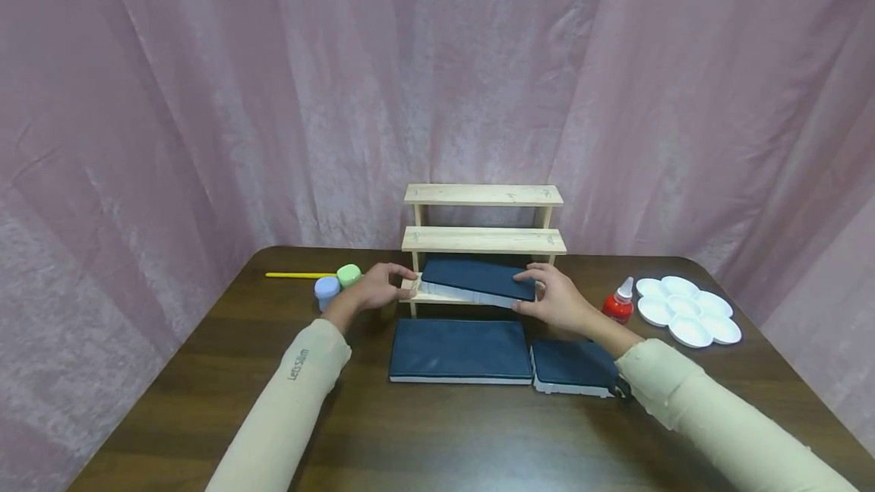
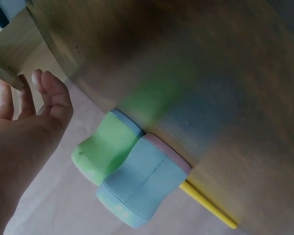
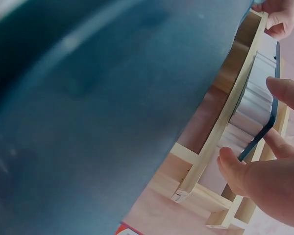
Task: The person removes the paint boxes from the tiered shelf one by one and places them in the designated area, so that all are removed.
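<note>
Closest to the camera, two dark blue flat cases with white edges lie side by side on the dark brown wooden table (image 1: pixel 205 370): the long dark blue flat case (image 1: pixel 459 350) and, touching its right end, the short dark blue flat case (image 1: pixel 573 365). Just behind them, a third dark blue flat case with a white ribbed edge (image 1: pixel 478 280) is half onto the bottom tier of the pale three-tier wooden step shelf (image 1: pixel 482 238), tilted and not square yet. The right hand (image 1: pixel 557 299) pinches its right end, thumb under and fingers on top (the right wrist view shows this best), while the left hand (image 1: pixel 378 287) curls around the shelf's left end; I can't tell if it actually touches the case. So I'd say this is the seating step, and what it calls for is leveling the case and pushing it back under the middle tier. The upper two tiers hold nothing. Left of the shelf, a green-lidded small paint pot (image 1: pixel 349 275) and a blue-lidded small paint pot (image 1: pixel 326 291) sit closed by a thin yellow stick (image 1: pixel 299 275). On the right, a small red glue-style bottle with a white nozzle (image 1: pixel 618 302) and a white flower-shaped plastic palette (image 1: pixel 687 309), its wells looking clean.
</note>
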The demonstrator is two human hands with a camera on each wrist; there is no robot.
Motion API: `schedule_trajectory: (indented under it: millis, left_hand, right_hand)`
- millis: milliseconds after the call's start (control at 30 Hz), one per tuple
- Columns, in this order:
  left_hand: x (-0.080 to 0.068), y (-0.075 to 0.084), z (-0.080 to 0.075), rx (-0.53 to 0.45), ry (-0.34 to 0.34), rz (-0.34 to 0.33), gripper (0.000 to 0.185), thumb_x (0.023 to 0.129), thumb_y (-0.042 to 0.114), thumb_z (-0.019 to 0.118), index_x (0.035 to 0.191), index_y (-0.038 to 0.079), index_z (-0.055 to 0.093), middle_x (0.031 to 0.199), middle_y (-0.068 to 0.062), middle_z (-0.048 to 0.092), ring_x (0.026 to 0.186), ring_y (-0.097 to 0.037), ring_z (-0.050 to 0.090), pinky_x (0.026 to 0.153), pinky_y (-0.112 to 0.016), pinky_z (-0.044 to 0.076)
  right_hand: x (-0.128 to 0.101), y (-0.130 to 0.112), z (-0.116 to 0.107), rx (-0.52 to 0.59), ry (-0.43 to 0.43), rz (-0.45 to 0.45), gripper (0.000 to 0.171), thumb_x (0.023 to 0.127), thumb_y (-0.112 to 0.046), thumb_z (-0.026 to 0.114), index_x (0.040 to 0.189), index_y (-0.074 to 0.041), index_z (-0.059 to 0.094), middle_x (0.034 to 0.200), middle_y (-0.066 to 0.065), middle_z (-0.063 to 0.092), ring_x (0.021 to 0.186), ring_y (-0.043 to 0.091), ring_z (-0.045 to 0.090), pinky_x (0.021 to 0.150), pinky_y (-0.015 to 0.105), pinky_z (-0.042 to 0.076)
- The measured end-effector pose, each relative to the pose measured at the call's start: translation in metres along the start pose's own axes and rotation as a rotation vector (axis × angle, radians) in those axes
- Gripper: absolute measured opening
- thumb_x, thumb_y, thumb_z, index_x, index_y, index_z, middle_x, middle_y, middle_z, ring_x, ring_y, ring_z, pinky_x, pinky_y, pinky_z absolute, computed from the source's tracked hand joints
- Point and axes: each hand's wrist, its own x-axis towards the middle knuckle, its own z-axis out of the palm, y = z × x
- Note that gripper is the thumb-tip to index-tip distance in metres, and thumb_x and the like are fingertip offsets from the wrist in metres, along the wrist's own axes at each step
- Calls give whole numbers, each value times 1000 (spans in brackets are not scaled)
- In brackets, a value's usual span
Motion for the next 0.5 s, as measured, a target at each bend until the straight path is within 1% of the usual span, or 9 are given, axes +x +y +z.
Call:
schedule_trajectory:
  millis: [100, 133, 233, 333, 367, 500]
  left_hand:
    - [0, 1, 0, 2, -1, 2, 36, 87, 25, 76, 120, 12, 70, 137, -16, 56, 133, -33, 44, 109, -51, 34]
    - [0, 1, -1, 0, -2, 1, 36, 87, 25, 76, 120, 11, 70, 137, -16, 56, 133, -33, 44, 110, -51, 34]
    - [-1, 2, -1, 8, -6, 8, 36, 87, 24, 75, 120, 10, 70, 137, -17, 56, 132, -35, 45, 109, -51, 34]
    - [-1, 2, -1, 9, -9, 7, 36, 88, 24, 75, 121, 10, 70, 137, -17, 57, 132, -34, 45, 109, -51, 34]
    - [0, 2, -1, 15, -8, 10, 36, 88, 24, 75, 121, 10, 70, 137, -17, 57, 132, -34, 45, 109, -51, 35]
    - [0, 0, -1, 16, -4, 2, 36, 88, 25, 75, 121, 11, 69, 137, -17, 56, 132, -34, 45, 109, -50, 35]
  right_hand:
    - [0, 1, 1, -15, 10, -12, 47, 82, -16, 81, 122, 1, 65, 140, 31, 45, 116, 48, 54, 93, 61, 46]
    - [0, 1, 1, -17, 15, -15, 47, 81, -15, 82, 122, 1, 66, 139, 31, 46, 113, 47, 55, 93, 60, 47]
    - [1, 2, 3, -4, 23, -13, 48, 79, -14, 84, 121, 1, 66, 131, 28, 52, 97, 40, 57, 83, 50, 50]
    - [1, 2, 4, 4, 33, 1, 48, 77, -14, 86, 120, -1, 67, 123, 24, 55, 82, 33, 53, 70, 38, 45]
    - [1, 3, 4, 5, 39, 3, 48, 77, -14, 86, 119, -1, 67, 121, 23, 56, 80, 32, 53, 68, 36, 43]
    - [1, 3, 6, -9, 67, -2, 47, 76, -15, 87, 116, -1, 69, 120, 23, 56, 76, 28, 53, 65, 31, 41]
